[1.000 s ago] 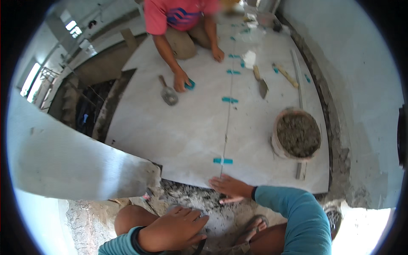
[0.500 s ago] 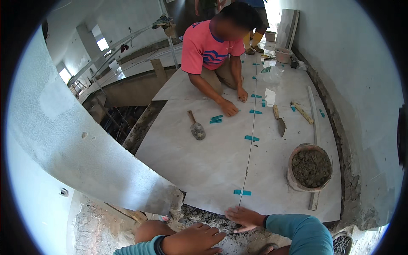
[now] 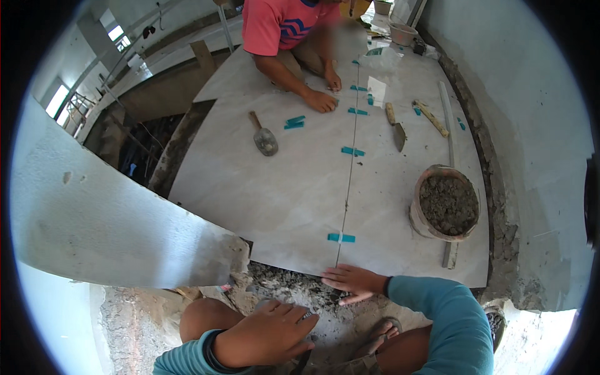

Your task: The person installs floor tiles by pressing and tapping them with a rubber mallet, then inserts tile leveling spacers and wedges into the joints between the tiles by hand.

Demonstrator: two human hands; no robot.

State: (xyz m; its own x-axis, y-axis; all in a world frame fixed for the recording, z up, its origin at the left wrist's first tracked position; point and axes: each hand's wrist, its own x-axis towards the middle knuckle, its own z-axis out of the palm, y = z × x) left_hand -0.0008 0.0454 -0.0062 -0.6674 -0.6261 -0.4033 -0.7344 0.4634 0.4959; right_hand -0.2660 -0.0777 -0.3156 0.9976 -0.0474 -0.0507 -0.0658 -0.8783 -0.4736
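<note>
My right hand (image 3: 355, 281) lies open, fingers stretched over the near edge of a large pale floor tile (image 3: 281, 219), close to where the tile joint ends. Lower down, my left hand (image 3: 269, 334) is held over the rubble strip with its fingers bent. A grey surface shows beside its fingers and something dark below the thumb; what it holds is mostly hidden. A teal tile-levelling wedge (image 3: 341, 238) sits in a clip across the joint just ahead of my right hand. Rough mortar (image 3: 290, 284) fills the strip below the tile edge.
A bucket of mortar (image 3: 449, 203) stands at the right. Beyond it lie a trowel (image 3: 399, 134), a hammer (image 3: 431, 119) and a metal straightedge (image 3: 448, 112). A mallet (image 3: 265, 140) lies left; a co-worker in a pink shirt (image 3: 284, 28) kneels ahead. A floor opening (image 3: 134, 134) gapes at far left.
The view has tipped downward, so the tiles and tools sit higher in it. My right hand stays at the tile edge; my left hand's fingers are more bent.
</note>
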